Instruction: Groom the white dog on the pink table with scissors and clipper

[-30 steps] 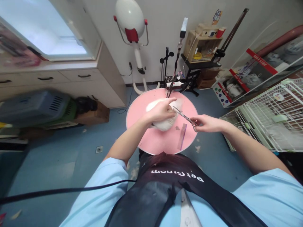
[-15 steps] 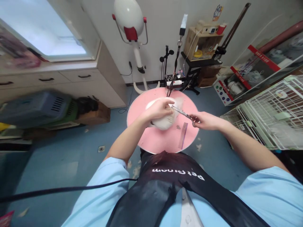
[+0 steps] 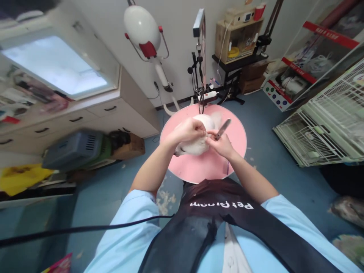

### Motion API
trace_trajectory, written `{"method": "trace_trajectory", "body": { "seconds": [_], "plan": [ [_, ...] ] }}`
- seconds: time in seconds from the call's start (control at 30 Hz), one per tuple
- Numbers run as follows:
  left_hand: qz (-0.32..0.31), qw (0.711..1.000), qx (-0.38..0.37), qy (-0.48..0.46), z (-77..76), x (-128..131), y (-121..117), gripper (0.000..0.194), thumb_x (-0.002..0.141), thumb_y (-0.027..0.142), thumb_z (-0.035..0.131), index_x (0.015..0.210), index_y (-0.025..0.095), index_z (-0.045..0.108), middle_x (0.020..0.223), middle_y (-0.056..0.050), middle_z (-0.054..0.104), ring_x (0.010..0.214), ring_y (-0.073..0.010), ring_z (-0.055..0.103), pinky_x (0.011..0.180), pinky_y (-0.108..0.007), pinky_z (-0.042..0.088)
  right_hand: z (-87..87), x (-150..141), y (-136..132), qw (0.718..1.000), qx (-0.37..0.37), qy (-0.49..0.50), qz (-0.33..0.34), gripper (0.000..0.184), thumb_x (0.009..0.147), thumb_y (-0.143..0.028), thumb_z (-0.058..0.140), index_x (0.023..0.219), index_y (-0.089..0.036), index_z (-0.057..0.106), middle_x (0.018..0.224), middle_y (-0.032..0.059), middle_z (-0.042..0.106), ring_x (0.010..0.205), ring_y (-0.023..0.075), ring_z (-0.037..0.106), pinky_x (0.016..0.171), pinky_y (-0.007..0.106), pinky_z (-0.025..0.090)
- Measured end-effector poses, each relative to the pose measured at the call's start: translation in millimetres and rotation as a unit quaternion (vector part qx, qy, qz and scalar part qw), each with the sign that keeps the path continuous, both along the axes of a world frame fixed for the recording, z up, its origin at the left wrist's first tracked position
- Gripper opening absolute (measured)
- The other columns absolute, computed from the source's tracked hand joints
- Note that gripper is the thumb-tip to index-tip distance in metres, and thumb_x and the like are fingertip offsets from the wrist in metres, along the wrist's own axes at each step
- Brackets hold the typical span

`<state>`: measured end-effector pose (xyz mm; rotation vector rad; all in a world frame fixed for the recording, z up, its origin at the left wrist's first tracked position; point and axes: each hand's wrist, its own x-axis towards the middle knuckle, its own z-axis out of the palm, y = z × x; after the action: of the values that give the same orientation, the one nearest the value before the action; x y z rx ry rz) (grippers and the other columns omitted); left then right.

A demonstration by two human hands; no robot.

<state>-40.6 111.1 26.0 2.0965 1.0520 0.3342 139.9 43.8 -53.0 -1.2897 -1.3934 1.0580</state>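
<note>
A small white dog is on the round pink table, its dark nose toward the left. Over its back, my left hand is closed, thumb and fingers pinched together at the white fur. My right hand meets it from the right, its thumb and fingertips also at the fur. Scissors are tucked in that right hand, their blades pointing up and away. What lies between the fingertips is too small to make out clearly.
A purple-edged comb lies near the table's right edge, partly hidden by my right arm. Behind the table stand a grooming post and a white dryer. Wire cages are at right. Fur clumps litter the floor.
My right hand has moved left to the left hand, and the scissors have turned from pointing at the dog to pointing up and away. The camera view has shifted and tilted slightly.
</note>
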Motion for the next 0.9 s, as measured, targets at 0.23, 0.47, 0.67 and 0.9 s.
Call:
{"method": "trace_trajectory", "body": {
  "seconds": [0.23,0.47,0.67,0.9],
  "plan": [
    [0.113,0.975,0.188,0.023,16.8,-11,-31,0.023,0.089,0.034,0.059,0.085,0.019,0.076,0.097,-0.006,0.075,0.095,-0.0200,0.065,0.093,-0.035,0.045,13.9,-3,-1,0.999,0.012,-0.037,0.008,0.024,0.079,-0.039,0.061,0.068,-0.018,0.065,0.067,0.0027,0.064,0.066,0.0163,0.056,0.064,0.029,0.044],
    [-0.021,0.959,0.222,0.174,3.2,3,-57,0.023,0.090,0.027,0.055,0.079,0.019,0.074,0.090,-0.009,0.073,0.094,-0.0242,0.061,0.093,-0.041,0.038,6.0,-5,-17,1.000,0.000,-0.005,0.011,0.020,0.078,-0.037,0.060,0.072,-0.018,0.065,0.069,0.0025,0.065,0.068,0.0160,0.056,0.067,0.028,0.046],
    [-0.059,0.956,0.201,0.205,-3.2,-5,-52,0.023,0.091,0.022,0.046,0.085,0.016,0.067,0.082,-0.009,0.070,0.085,-0.0230,0.061,0.082,-0.037,0.038,-7.2,-8,-24,0.999,-0.015,0.033,0.021,0.024,0.081,-0.036,0.060,0.093,-0.016,0.068,0.068,-0.0005,0.057,0.063,0.0136,0.051,0.064,0.028,0.044],
    [-0.121,0.974,0.112,0.154,1.0,-14,-22,0.020,0.087,0.018,0.045,0.082,0.016,0.064,0.075,-0.004,0.067,0.072,-0.0171,0.058,0.073,-0.030,0.041,3.7,-15,-31,0.999,0.023,0.013,0.026,0.020,0.079,-0.032,0.063,0.085,-0.015,0.071,0.074,0.0027,0.065,0.071,0.0152,0.057,0.068,0.027,0.044]
  ]
}}
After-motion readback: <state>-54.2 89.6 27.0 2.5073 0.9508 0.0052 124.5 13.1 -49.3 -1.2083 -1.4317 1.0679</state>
